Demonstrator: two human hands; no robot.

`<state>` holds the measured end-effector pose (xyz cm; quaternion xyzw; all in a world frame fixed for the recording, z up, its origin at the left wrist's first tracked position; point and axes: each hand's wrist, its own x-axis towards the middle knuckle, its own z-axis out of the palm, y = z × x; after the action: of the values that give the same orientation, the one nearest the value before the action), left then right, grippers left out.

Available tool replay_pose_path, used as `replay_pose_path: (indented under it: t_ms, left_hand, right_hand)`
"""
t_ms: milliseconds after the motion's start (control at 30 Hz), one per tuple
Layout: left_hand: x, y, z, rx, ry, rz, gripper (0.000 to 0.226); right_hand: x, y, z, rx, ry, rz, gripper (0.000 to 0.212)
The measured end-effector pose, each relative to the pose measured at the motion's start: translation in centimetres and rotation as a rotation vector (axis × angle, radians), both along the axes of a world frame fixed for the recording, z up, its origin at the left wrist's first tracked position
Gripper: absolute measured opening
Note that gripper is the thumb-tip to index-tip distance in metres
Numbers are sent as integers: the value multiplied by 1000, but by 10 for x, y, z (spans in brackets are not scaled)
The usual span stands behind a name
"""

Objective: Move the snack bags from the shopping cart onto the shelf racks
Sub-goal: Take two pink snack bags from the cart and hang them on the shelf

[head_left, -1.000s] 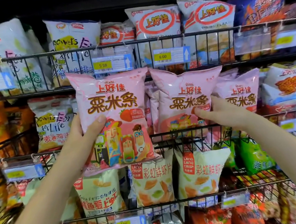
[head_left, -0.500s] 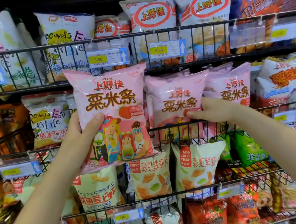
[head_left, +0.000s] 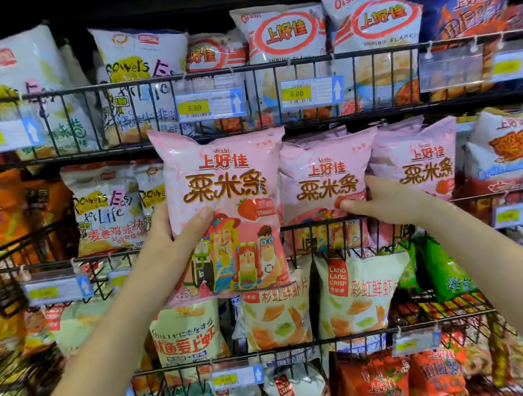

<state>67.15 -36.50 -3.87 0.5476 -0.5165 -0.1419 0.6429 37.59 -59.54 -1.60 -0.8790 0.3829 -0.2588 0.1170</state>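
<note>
Three pink bags [head_left: 327,187], two hands [head_left: 174,236].

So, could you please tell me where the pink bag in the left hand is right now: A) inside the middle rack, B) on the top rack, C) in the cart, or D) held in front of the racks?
D: the left hand grips the pink strawberry snack bag in front of the middle wire rack, covering its rail.
</note>
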Motion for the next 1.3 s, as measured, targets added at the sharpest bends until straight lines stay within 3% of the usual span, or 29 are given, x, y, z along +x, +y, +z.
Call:
replay_pose_path:
  t_ms: [133, 300, 567, 667, 733, 800, 900, 1067, 1300]
  left_hand:
    - [2, -3, 2, 22, -28, 9, 57]
    - [-7, -6, 6, 22, -32, -20, 57]
    - [-18, -6, 20, -13, -55, -27, 50]
    - [-15, -6, 31, -41, -77, -13, 52]
    - [-11, -9, 39, -68, -104, 3, 62]
    - [-7, -13, 46, -99, -108, 12, 61]
    - [-2, -18, 53, -129, -82, -3, 58]
    - [22, -20, 55, -157, -172, 17, 56]
    - [54, -26, 27, -24, -323, 90, 66]
  right_hand:
    - [-2, 4, -9, -21, -99, -73, 57]
    - [-6, 13, -19, -11, -279, -54, 76]
    - [0, 67, 2, -344, -478, -165, 56]
    - [14, 103, 23, -142, -576, 60, 52]
    - [35, 120, 34, 15, -558, 209, 70]
    - [61, 122, 40, 48, -533, 248, 79]
    - [97, 122, 45, 117, -563, 304, 60]
    - [134, 107, 35, 56, -711, 330, 62]
    - [149, 95, 10, 44, -595, 252, 56]
